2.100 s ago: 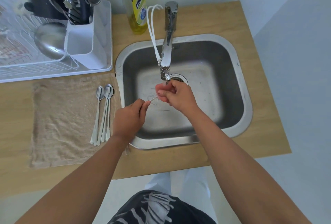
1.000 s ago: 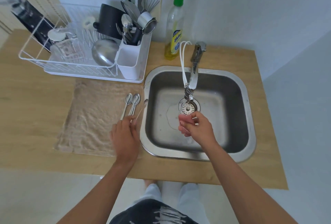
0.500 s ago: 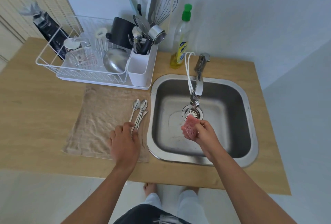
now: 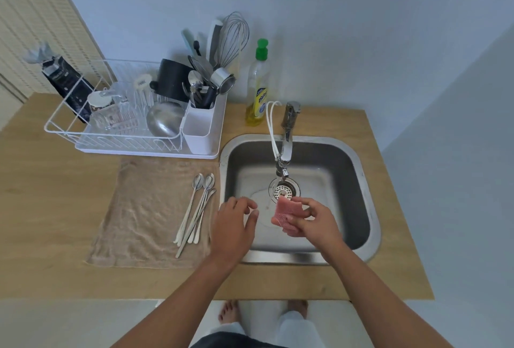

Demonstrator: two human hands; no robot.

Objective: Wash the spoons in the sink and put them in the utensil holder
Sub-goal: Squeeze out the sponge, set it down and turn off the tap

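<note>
Several long-handled spoons lie side by side on a beige towel left of the steel sink. My left hand hovers over the sink's left rim with fingers spread and holds nothing. My right hand pinches a pink mesh scrubber above the basin, just in front of the drain. The white utensil holder stands at the right end of the dish rack, packed with cutlery, a whisk and a metal cup.
A yellow dish soap bottle stands behind the sink beside the tap, which reaches over the basin. The rack holds a steel bowl, glassware and a black pot. The wooden counter ends right of the sink.
My left hand laid a spoon on the towel with the others, let go and moved right to the sink's rim. My right hand keeps the scrubber. The view has pulled back.
</note>
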